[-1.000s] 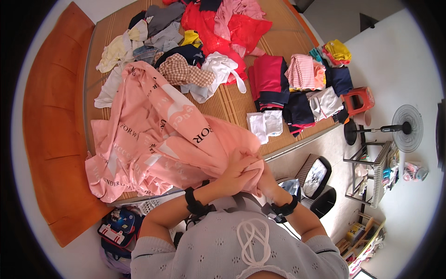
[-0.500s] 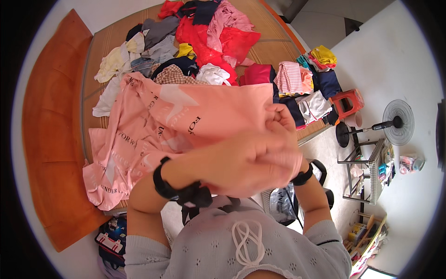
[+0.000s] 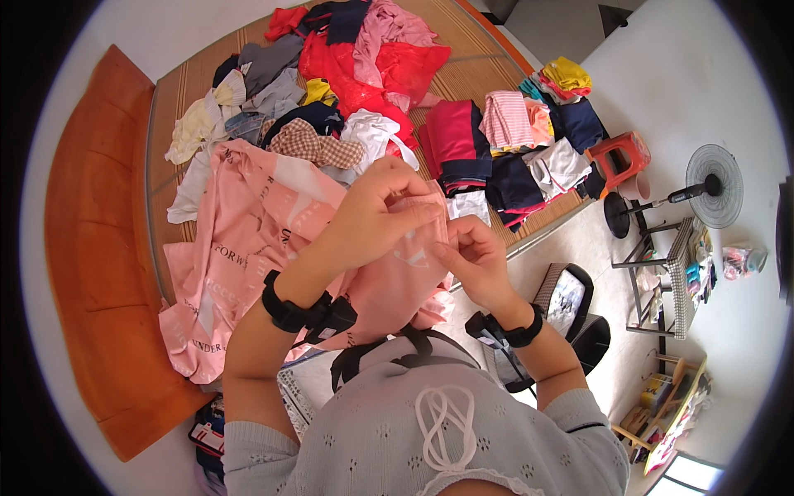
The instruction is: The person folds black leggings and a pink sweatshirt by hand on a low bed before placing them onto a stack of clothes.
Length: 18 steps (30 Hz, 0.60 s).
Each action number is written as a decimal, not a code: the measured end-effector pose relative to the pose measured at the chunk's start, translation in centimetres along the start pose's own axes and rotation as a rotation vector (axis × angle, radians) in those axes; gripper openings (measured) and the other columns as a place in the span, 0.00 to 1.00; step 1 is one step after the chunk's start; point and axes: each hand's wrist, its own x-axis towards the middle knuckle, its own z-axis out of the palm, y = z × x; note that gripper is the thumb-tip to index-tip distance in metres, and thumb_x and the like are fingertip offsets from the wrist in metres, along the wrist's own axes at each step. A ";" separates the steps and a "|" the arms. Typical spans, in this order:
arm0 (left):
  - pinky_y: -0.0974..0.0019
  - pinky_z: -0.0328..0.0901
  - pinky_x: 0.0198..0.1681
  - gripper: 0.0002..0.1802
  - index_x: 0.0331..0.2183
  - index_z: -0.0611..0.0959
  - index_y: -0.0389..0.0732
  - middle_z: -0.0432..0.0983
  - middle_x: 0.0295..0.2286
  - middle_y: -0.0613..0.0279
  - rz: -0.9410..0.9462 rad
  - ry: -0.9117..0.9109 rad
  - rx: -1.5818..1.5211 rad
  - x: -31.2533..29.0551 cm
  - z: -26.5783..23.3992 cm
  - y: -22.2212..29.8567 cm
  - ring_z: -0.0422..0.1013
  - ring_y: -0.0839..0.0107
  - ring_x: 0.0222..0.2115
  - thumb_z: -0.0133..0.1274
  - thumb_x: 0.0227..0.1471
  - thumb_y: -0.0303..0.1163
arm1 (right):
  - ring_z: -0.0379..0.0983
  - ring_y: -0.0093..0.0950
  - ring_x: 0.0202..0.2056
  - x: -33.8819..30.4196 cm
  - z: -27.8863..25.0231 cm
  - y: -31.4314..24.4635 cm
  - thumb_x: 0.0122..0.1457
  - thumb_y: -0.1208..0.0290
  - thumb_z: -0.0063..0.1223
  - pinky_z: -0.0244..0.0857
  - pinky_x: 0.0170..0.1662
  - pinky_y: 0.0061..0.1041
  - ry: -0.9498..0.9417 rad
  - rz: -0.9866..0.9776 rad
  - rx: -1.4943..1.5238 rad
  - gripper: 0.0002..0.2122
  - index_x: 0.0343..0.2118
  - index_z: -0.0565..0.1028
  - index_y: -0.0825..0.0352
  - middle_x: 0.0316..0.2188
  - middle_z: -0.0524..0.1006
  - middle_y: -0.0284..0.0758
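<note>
Pink printed cloth [image 3: 256,240] is sprawling across the mat-topped bed [image 3: 480,74] while we are pinching its raised edge with our left hand [image 3: 382,213] and right hand [image 3: 482,266], 2 grips close together, presumably keeping that edge taut.

"What lettering is on view?"

"Black capitals [image 3: 230,257] in short lines, printed on a crumpled pink cloth [image 3: 318,202] and bending with its creases."

"Only black?"

"Two colors. Pale letters [image 3: 222,291], fainter than the dark print, share the left part of the fabric."

"Where do the black lines fall?"

"One sits low at left, near the cloth's lower edge; another slants across above it. More black characters show farther up, near a broad white shape, with folds cutting them short."

"And at right?"

"Large pale characters curve across the raised section of the same cloth, partly lost in its folds."
</note>
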 end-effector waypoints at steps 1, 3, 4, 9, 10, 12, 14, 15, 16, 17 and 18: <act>0.75 0.61 0.32 0.07 0.27 0.75 0.34 0.68 0.24 0.69 0.048 0.041 0.069 -0.1 0.0 -0.3 0.64 0.83 0.29 0.56 0.43 0.26 | 0.66 0.11 0.26 0.0 0.0 0.1 0.54 0.81 0.50 0.57 0.28 0.11 0.012 -0.010 -0.052 0.06 0.34 0.67 0.69 0.23 0.71 0.27; 0.75 0.60 0.31 0.08 0.26 0.74 0.36 0.67 0.24 0.69 -0.021 0.062 -0.035 0.0 -0.1 -0.7 0.64 0.82 0.27 0.56 0.43 0.25 | 0.65 0.10 0.26 0.0 0.1 -0.1 0.54 0.81 0.50 0.57 0.27 0.10 0.029 0.020 -0.062 0.06 0.33 0.67 0.69 0.23 0.71 0.27; 0.76 0.60 0.30 0.08 0.26 0.73 0.36 0.67 0.24 0.69 -0.046 0.067 -0.069 -0.1 -0.1 -1.0 0.63 0.82 0.27 0.57 0.42 0.25 | 0.64 0.09 0.25 -0.1 0.2 -0.2 0.54 0.81 0.51 0.56 0.26 0.10 0.040 0.051 -0.074 0.05 0.33 0.68 0.68 0.22 0.71 0.26; 0.76 0.59 0.27 0.09 0.25 0.69 0.37 0.66 0.22 0.66 0.005 -0.070 -0.179 0.1 -0.3 -0.5 0.63 0.80 0.24 0.53 0.47 0.26 | 0.64 0.12 0.25 0.1 -0.9 0.8 0.53 0.77 0.53 0.56 0.26 0.14 0.027 -0.003 -0.211 0.05 0.31 0.70 0.69 0.22 0.71 0.28; 0.76 0.59 0.27 0.09 0.24 0.68 0.37 0.66 0.22 0.66 0.027 -0.077 -0.126 0.1 -0.2 0.0 0.63 0.80 0.23 0.53 0.47 0.26 | 0.64 0.15 0.25 0.3 -1.5 1.2 0.53 0.75 0.53 0.57 0.27 0.16 0.001 -0.070 -0.318 0.05 0.30 0.70 0.70 0.22 0.71 0.29; 0.75 0.58 0.23 0.09 0.24 0.67 0.37 0.66 0.22 0.64 0.127 -0.016 0.114 0.0 -0.1 1.3 0.62 0.82 0.21 0.51 0.50 0.26 | 0.65 0.17 0.26 1.0 -1.9 1.7 0.52 0.74 0.54 0.58 0.28 0.18 -0.027 -0.113 -0.380 0.06 0.30 0.70 0.70 0.23 0.71 0.30; 0.75 0.57 0.20 0.09 0.25 0.65 0.38 0.65 0.22 0.63 0.159 0.079 0.210 0.0 0.1 1.8 0.61 0.82 0.18 0.49 0.51 0.26 | 0.66 0.23 0.28 1.1 -2.0 2.0 0.52 0.72 0.54 0.60 0.30 0.23 -0.077 -0.101 -0.419 0.08 0.29 0.71 0.71 0.24 0.71 0.35; 0.76 0.57 0.19 0.08 0.25 0.65 0.38 0.66 0.22 0.63 0.155 0.099 0.176 -0.1 0.0 1.8 0.61 0.82 0.17 0.48 0.52 0.25 | 0.66 0.23 0.28 1.1 -2.3 2.2 0.52 0.72 0.54 0.60 0.30 0.23 -0.066 -0.104 -0.409 0.08 0.29 0.71 0.71 0.24 0.71 0.35; 0.77 0.56 0.18 0.08 0.26 0.65 0.37 0.66 0.23 0.62 0.153 0.119 0.143 -0.1 -0.1 1.8 0.61 0.83 0.16 0.47 0.52 0.25 | 0.66 0.22 0.30 1.1 -2.7 2.6 0.53 0.73 0.53 0.59 0.34 0.22 -0.132 -0.071 -0.473 0.06 0.29 0.71 0.70 0.26 0.71 0.34; 0.77 0.56 0.18 0.08 0.27 0.64 0.37 0.66 0.24 0.62 0.154 0.136 0.105 0.0 -0.1 1.8 0.61 0.83 0.15 0.46 0.53 0.25 | 0.66 0.21 0.32 0.9 -3.2 3.1 0.54 0.74 0.52 0.58 0.37 0.21 -0.193 -0.032 -0.540 0.05 0.29 0.71 0.70 0.28 0.72 0.34; 0.78 0.56 0.18 0.07 0.27 0.64 0.37 0.66 0.25 0.61 0.206 0.150 0.119 0.2 -0.4 1.8 0.61 0.83 0.15 0.46 0.53 0.24 | 0.66 0.24 0.30 0.9 -3.4 4.0 0.53 0.73 0.52 0.59 0.34 0.23 -0.180 -0.111 -0.557 0.06 0.28 0.71 0.70 0.26 0.70 0.35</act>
